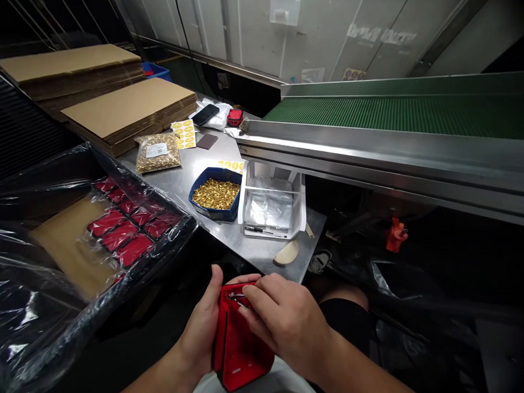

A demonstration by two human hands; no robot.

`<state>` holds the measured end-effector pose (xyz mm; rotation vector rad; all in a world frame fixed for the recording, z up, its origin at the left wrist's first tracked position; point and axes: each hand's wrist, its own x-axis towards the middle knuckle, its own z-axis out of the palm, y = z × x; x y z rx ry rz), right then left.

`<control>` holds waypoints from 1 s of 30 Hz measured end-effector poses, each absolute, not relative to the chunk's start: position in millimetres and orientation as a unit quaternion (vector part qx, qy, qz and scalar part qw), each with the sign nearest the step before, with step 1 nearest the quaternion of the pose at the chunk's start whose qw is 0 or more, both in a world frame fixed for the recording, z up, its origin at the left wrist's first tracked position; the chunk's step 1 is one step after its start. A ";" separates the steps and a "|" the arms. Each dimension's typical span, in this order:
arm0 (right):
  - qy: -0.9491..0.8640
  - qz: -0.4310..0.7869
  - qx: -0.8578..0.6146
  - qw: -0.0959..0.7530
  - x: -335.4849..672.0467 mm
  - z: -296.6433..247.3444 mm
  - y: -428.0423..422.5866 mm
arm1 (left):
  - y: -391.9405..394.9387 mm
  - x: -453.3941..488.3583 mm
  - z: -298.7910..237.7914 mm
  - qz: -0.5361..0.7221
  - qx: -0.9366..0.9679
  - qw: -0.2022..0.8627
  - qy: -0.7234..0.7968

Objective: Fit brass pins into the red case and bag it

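head view: a seated person holds a red plastic case (239, 345) upright over the lap, low in the frame. the left hand (203, 332) wraps the case's left edge, thumb up along the side, fingers closed behind it. the right hand (283, 317) lies across the case's top right, fingers curled narrow and pressed to a small metal part (235, 299) at the upper rim; whether anything is pinched between those fingertips cannot be told. just beyond the hands sits a steel table (260, 251), and on it, ahead of the left hand, a blue tub (200, 186) heaped with small brass pieces (216, 194). beside the tub, ahead of the right hand, stands a white bin (303, 212) lined with clear plastic. farther off to the left of the left hand, a black crate (181, 231) lined with clear film holds rows of more red cases (123, 234) on cardboard. a clear bag of brass pieces (157, 152) lies beyond the tub, near stacked flat cardboard (127, 108). a green conveyor belt (402, 112) runs well beyond the right hand.
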<state>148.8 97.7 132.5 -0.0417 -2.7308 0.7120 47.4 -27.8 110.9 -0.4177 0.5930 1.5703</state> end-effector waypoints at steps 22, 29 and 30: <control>-0.958 0.231 -0.029 0.166 157.5 128.5 103.6 | -27.0 49.2 109.7 0.680 -0.171 0.689 0.183; -0.818 0.498 -0.200 0.209 162.8 128.9 95.2 | -25.5 44.5 114.6 0.680 -0.185 0.669 0.236; -0.769 0.544 -0.247 0.227 165.9 126.8 94.7 | -26.1 43.7 114.8 0.680 -0.188 0.662 0.253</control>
